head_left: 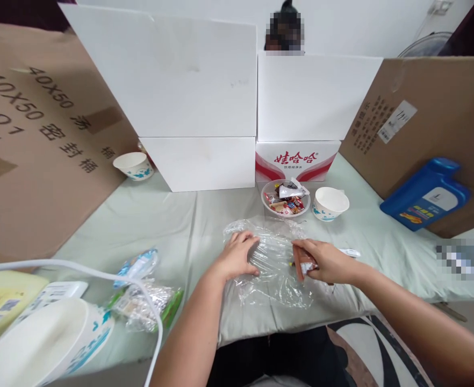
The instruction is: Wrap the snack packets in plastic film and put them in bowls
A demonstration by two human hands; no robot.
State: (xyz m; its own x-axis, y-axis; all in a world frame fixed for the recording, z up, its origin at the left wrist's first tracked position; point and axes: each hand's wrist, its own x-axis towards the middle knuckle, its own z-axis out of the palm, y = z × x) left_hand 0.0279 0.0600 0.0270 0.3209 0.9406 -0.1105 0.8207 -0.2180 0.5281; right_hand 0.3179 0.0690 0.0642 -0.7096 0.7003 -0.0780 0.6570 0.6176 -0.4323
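Observation:
A crinkled sheet of clear plastic film (275, 287) lies spread on the cloth in front of me. My left hand (238, 257) rests on its left side, thumb and fingers apart, with nothing held. In my right hand (329, 260) is a small reddish-brown packet (300, 262) with a white label, gripped over the film's right side. A white packet (350, 252) lies partly hidden behind that hand. Beyond the film stands a clear bowl (266, 207) of small wrapped packets, with a white paper bowl (330, 204) to its right.
White boxes (196, 161) wall off the back; cardboard boxes (39, 134) (418, 123) flank both sides. A blue bottle (426, 193) leans at right. Bagged items (146, 306), a large paper tub (39, 344) and a white cable (156, 317) occupy the left. Another person's head shows behind.

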